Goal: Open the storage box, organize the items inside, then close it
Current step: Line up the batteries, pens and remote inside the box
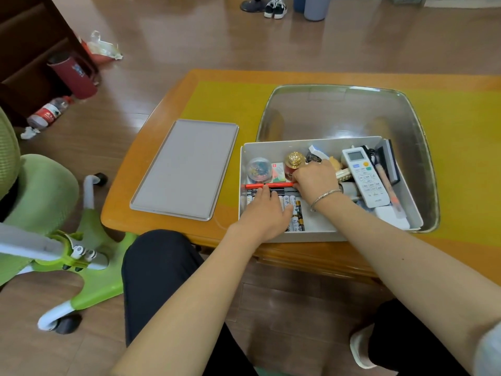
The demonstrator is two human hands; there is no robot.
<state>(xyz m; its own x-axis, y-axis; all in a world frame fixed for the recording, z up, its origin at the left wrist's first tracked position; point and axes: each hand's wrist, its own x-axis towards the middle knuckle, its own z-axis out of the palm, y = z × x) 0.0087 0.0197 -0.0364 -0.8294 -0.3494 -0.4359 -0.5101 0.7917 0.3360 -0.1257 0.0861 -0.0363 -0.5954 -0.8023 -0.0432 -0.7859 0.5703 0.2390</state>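
Observation:
The white storage box stands open on the table's near edge, its grey lid lying flat to the left. Inside lie a row of batteries, a red pen, a round tub of clips, a gold-capped red bottle and a white remote. My left hand rests flat over the batteries, fingertips touching the red pen. My right hand, with a bracelet at the wrist, is curled at the pen's right end; its fingertips are hidden.
The box sits on a glass inset in an orange wooden table with a yellow mat. A green swivel chair stands at left. Bottles and litter lie on the floor at far left, shoes at top.

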